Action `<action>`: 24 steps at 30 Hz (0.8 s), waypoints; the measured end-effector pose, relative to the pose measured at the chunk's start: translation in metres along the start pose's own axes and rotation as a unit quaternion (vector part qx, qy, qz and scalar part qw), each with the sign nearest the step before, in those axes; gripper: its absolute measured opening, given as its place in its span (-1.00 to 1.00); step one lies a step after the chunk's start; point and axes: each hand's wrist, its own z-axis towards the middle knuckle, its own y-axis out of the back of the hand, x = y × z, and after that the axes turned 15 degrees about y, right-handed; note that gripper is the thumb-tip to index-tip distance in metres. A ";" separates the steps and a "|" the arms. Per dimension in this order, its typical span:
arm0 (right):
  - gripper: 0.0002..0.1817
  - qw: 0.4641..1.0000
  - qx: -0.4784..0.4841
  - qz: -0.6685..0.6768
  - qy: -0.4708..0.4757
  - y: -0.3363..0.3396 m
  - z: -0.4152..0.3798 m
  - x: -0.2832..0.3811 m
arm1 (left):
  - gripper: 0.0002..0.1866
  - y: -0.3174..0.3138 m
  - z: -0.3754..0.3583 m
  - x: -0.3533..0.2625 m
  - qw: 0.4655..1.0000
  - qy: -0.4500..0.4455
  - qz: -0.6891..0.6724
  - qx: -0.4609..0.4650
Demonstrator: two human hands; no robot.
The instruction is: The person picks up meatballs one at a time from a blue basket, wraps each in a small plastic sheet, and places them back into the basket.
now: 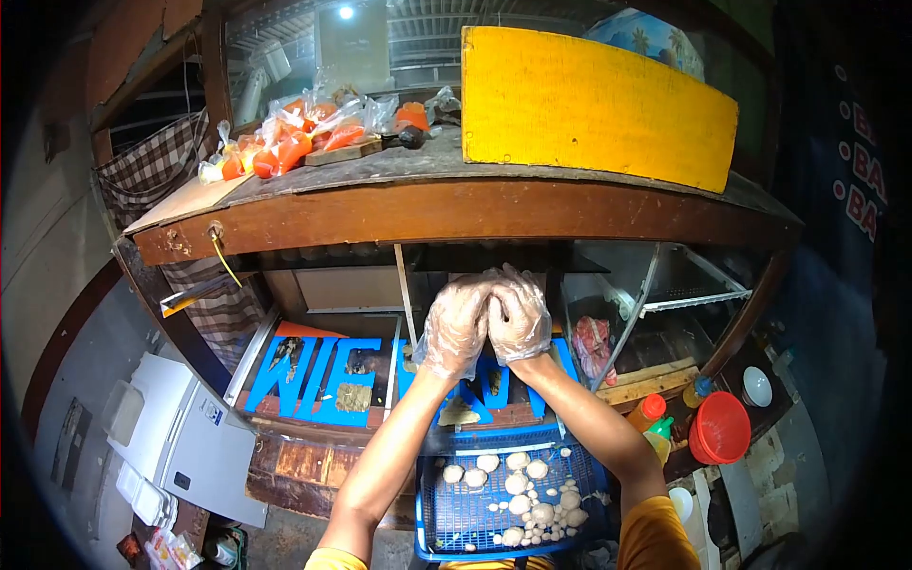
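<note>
My left hand (pixel 456 325) and my right hand (pixel 519 318) both wear clear plastic gloves. They are pressed together in front of me, fingers curled, above the blue-lettered panel. Whatever lies between them is hidden. Below my forearms sits a blue plastic basket (pixel 445 518). Round, pale, lumpy pieces (pixel 542 514) of different sizes lie in it, most of them toward its right side.
A wooden cart shelf (pixel 418 211) crosses above my hands, bearing bagged orange items (pixel 285 142) and a yellow board (pixel 598 106). At right are a red bucket (pixel 719 428) and bottles (pixel 652 412). A white container (pixel 180 437) stands at left.
</note>
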 end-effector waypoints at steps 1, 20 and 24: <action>-0.80 1.000 -0.003 0.015 -0.011 0.003 0.001 0.003 | -0.63 0.003 0.000 -0.004 1.000 -0.001 0.003 -0.006; -0.80 0.986 0.104 0.113 -0.070 0.068 -0.047 0.056 | -0.67 0.044 -0.076 -0.046 0.977 0.133 -0.010 0.165; -0.78 0.981 0.125 0.127 -0.074 0.082 -0.073 0.068 | -0.68 0.045 -0.104 -0.050 0.971 0.141 -0.036 0.190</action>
